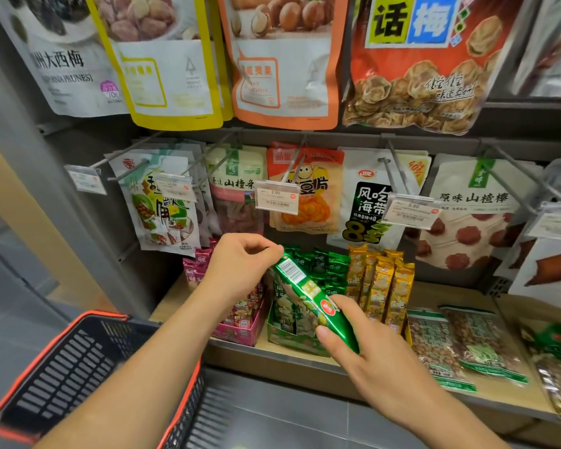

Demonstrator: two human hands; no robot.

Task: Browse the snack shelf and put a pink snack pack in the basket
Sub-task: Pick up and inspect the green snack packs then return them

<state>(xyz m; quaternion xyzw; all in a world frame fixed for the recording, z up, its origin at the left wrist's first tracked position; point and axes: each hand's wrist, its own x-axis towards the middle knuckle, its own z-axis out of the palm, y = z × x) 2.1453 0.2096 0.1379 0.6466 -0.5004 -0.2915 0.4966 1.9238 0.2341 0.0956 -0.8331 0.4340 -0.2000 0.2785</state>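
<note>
A green snack pack [308,290] is held tilted above the shelf by both hands. My left hand [240,264] pinches its upper end by the barcode. My right hand [366,348] grips its lower end. Pink snack packs [199,270] stand in a pink display box [237,332] on the shelf, mostly hidden behind my left hand and wrist. The black basket with an orange rim [46,377] hangs at the lower left, under my left forearm.
A green display box [292,338] and gold packs [382,286] stand right of the pink box. Bags of nuts [467,341] lie further right on the wooden shelf [431,293]. Hanging pouches on metal hooks with price tags [277,197] fill the rows above.
</note>
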